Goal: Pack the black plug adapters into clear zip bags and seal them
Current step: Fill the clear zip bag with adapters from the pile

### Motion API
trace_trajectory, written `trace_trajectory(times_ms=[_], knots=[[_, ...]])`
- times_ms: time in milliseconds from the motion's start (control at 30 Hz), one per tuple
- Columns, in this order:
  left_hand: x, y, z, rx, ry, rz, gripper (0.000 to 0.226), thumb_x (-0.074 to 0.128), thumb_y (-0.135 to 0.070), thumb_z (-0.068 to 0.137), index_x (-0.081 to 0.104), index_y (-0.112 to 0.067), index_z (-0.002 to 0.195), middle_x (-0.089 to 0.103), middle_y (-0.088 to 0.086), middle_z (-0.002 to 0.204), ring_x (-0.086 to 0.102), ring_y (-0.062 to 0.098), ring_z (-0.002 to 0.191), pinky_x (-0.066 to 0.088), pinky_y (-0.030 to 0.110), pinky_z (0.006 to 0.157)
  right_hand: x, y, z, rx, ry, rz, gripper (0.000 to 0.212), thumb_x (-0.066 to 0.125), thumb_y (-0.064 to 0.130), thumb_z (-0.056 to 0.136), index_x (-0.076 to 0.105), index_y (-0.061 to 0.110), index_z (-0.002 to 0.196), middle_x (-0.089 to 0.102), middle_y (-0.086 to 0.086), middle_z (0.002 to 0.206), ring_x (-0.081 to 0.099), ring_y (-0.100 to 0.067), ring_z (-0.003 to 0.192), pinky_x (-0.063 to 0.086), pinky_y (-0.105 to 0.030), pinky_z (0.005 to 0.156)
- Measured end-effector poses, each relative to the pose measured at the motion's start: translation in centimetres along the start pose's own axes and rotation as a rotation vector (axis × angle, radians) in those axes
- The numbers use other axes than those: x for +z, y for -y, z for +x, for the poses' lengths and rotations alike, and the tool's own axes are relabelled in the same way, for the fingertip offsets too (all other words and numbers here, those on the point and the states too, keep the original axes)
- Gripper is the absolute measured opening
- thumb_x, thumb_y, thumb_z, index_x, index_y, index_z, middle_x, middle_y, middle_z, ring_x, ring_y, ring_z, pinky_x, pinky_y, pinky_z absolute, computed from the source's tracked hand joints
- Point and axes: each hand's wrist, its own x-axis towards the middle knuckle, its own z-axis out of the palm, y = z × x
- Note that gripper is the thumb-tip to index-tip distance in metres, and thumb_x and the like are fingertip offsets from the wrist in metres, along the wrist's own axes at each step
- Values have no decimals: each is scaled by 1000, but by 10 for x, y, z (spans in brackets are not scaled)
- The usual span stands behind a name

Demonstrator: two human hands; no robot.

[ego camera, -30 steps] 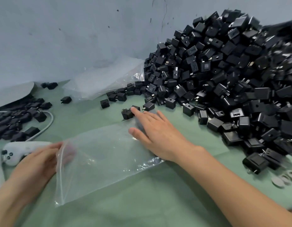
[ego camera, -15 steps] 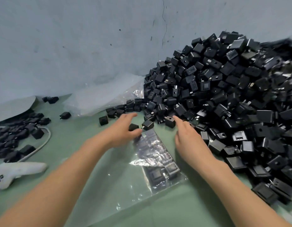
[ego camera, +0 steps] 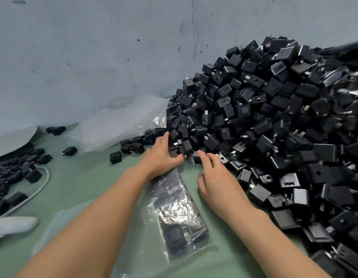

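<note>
Risk: pile [ego camera: 274,127] slumping over bag [ego camera: 174,207] just behind both grips if raked hard. Left grip [ego camera: 164,155] curls round adapters [ego camera: 174,153]; right grip [ego camera: 218,177] flat-fingered, touching one, holding nothing.

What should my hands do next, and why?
Probably scoop a few adapters from the pile's near edge toward the zip bag: left hand and right hand both touch adapters there, and the bag lying between your arms looks only partly filled.
</note>
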Motion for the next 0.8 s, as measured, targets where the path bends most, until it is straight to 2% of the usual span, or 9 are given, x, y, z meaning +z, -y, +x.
trace_trajectory(times_ms=[67,133,233,367,500,600,633,700,800], knots=[[-6,8,-4,18,13,-121,101,55,-69,66,21,-29,152,35,-1,154,48,21,128,41,35,102,0,-1,0,-4,-6,11,59,38,21,103,14,19,157,28,-7,155,56,-20,104,36,-27,72],[-9,13,-6,1,25,-152,99,55,-67,66,25,-27,151,41,-2,150,51,16,123,43,38,104,0,-1,-1,-9,-14,14,59,38,21,103,15,19,157,28,-6,155,56,-20,108,40,-28,76],[-7,12,-1,-13,-19,-8,88,53,-58,77,25,-22,153,33,2,153,44,22,131,40,45,108,1,-1,-1,-16,-21,8,58,37,23,103,15,20,157,29,-5,154,55,-20,112,44,-29,83],[-11,11,4,-49,5,113,72,53,-47,87,29,-28,152,30,5,148,42,30,128,40,47,107,1,-3,-2,-11,-28,25,57,37,23,103,17,22,156,30,-2,153,55,-17,108,39,-25,78],[-27,32,-4,88,63,58,25,55,-25,91,55,-32,115,42,-5,135,50,17,115,41,33,97,1,-3,-1,-14,-32,19,55,36,23,103,19,21,155,32,-2,151,55,-15,102,36,-24,74],[-39,50,-17,125,16,-19,13,54,-28,94,58,-38,101,48,-16,132,49,4,119,35,26,98,0,-2,0,-9,-38,16,54,36,22,103,20,21,154,33,-2,149,54,-15,99,37,-24,74],[-42,55,-22,120,2,-37,13,54,-36,95,56,-42,106,50,-19,130,50,-1,116,38,27,98,0,-2,0,-6,-36,16,54,36,22,103,19,21,154,34,-1,149,54,-14,99,37,-24,75],[-43,63,-34,123,27,20,43,50,-63,89,46,-47,129,45,-18,140,48,-2,121,41,33,105,0,-1,-1,-5,-35,12,54,36,22,103,20,21,154,34,-1,148,54,-14,99,39,-24,75],[-37,71,-46,93,113,146,86,48,-78,82,15,-44,153,14,-10,162,18,16,148,24,40,119,0,0,-1,0,-34,2,54,36,22,103,20,21,154,35,-2,148,54,-14,97,39,-24,74]])
